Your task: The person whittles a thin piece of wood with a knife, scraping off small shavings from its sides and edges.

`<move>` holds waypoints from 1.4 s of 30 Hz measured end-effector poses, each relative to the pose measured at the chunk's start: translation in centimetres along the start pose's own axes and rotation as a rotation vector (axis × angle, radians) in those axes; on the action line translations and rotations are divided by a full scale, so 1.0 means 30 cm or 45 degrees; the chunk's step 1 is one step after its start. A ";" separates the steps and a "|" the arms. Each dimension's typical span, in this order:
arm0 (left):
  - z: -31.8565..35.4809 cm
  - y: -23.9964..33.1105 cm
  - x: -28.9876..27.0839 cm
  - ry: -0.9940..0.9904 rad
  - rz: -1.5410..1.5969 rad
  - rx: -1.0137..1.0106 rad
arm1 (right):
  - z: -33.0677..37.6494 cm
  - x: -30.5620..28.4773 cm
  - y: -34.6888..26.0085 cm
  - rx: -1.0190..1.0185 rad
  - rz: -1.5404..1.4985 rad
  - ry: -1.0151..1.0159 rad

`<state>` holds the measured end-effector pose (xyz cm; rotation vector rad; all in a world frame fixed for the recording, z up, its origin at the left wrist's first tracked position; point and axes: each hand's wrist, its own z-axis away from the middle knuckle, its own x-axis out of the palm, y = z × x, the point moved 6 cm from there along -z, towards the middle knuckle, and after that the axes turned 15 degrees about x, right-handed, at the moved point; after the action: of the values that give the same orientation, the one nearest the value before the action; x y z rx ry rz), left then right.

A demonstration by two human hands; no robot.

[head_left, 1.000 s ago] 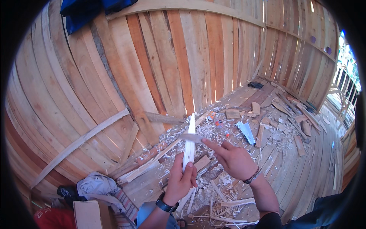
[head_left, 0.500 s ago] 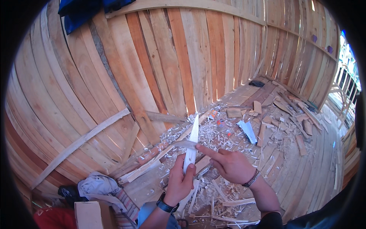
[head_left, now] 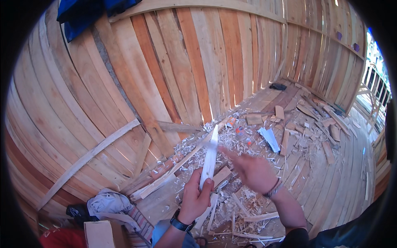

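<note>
My left hand (head_left: 196, 197) is closed around the lower end of a pale whittled wooden piece (head_left: 209, 163), long and flat, with its pointed end tilted up and away. My right hand (head_left: 254, 171), smeared by motion, is just right of the wood with its forefinger stretched toward it. A faint blurred streak crosses the wood near that fingertip: the blade of a knife (head_left: 212, 145), its handle hidden in my right fist.
Wood shavings (head_left: 194, 151) litter the plank floor (head_left: 326, 198). Several offcuts (head_left: 328, 152) lie at the right, near a light blue sheet (head_left: 269, 139). A plank wall (head_left: 173, 66) rises ahead. A cardboard box (head_left: 99, 233) and a grey cloth (head_left: 108, 202) are at lower left.
My right hand has shifted slightly right, and the blade has moved up the wood toward its tip. My left hand still grips the wood in nearly the same place.
</note>
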<state>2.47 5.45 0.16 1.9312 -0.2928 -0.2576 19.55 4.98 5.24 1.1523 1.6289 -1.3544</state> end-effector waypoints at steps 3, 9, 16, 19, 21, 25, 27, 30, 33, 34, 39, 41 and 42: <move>0.010 -0.012 0.011 0.014 0.006 -0.038 | 0.027 0.020 -0.009 -0.098 -0.051 -0.036; 0.007 -0.021 0.014 -0.006 -0.008 -0.028 | -0.003 0.031 0.031 -0.008 0.033 0.014; 0.021 0.007 0.014 -0.056 -0.072 -0.056 | -0.020 0.014 0.064 -0.039 -0.031 0.146; 0.018 -0.003 0.003 -0.036 -0.036 -0.030 | 0.046 0.005 -0.010 -0.208 -0.113 -0.075; 0.008 -0.002 -0.004 -0.034 -0.045 -0.019 | -0.006 0.003 0.024 -0.105 -0.116 0.007; 0.008 -0.018 0.008 -0.031 -0.008 -0.005 | 0.049 0.014 -0.020 -0.142 -0.173 -0.075; 0.004 -0.001 0.004 -0.039 -0.003 0.001 | 0.010 -0.009 0.022 -0.077 -0.056 0.033; 0.018 -0.017 0.005 -0.049 -0.004 -0.012 | 0.018 0.008 0.023 -0.106 -0.052 0.032; 0.005 -0.004 0.005 -0.048 -0.003 -0.001 | 0.044 0.011 -0.011 -0.161 -0.085 -0.036; 0.010 -0.003 0.004 -0.041 0.005 -0.009 | 0.025 0.010 0.003 -0.087 -0.051 -0.020; 0.009 -0.021 0.001 -0.043 0.001 -0.009 | 0.047 0.025 -0.023 -0.210 -0.141 -0.066; 0.006 -0.014 0.006 -0.050 0.001 -0.010 | -0.003 0.005 0.047 -0.130 -0.056 0.090; 0.003 -0.013 0.007 -0.047 -0.004 -0.008 | -0.017 -0.001 0.073 -0.089 -0.015 0.161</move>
<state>2.68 5.46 -0.25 1.9227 -0.3128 -0.2959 21.62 5.59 4.61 1.2102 1.7607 -1.2434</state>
